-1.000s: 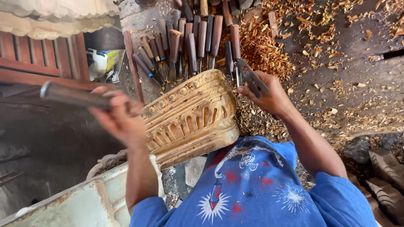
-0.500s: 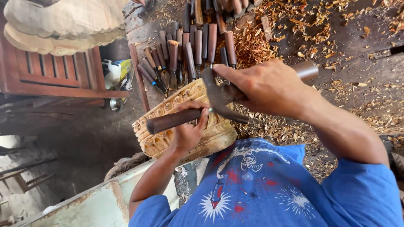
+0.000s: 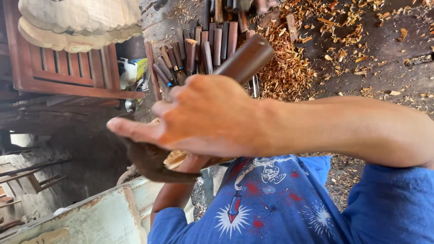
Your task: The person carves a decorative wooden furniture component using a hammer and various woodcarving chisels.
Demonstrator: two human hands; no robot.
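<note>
The right hand (image 3: 205,117) fills the middle of the view, fingers wrapped tight around the brown handle of a wooden mallet (image 3: 246,58); the handle's end sticks out up and to the right above the knuckles, and the dark rounded head (image 3: 151,162) hangs below the hand. This hand and its forearm cover nearly all of the carved wood piece (image 3: 176,158), of which only a pale sliver shows under the wrist. The left hand is hidden behind the right one; only its forearm (image 3: 174,192) rises from the blue sleeve (image 3: 165,228), so whether it grips anything cannot be told. Beyond the hands a row of chisels (image 3: 203,47) with brown wooden handles lies side by side on the dark ground. Wood shavings (image 3: 289,68) are heaped just right of them and scattered further out. At the upper left stands a reddish slatted wooden panel (image 3: 68,68), with pale scalloped carvings (image 3: 77,22) above it.
</note>
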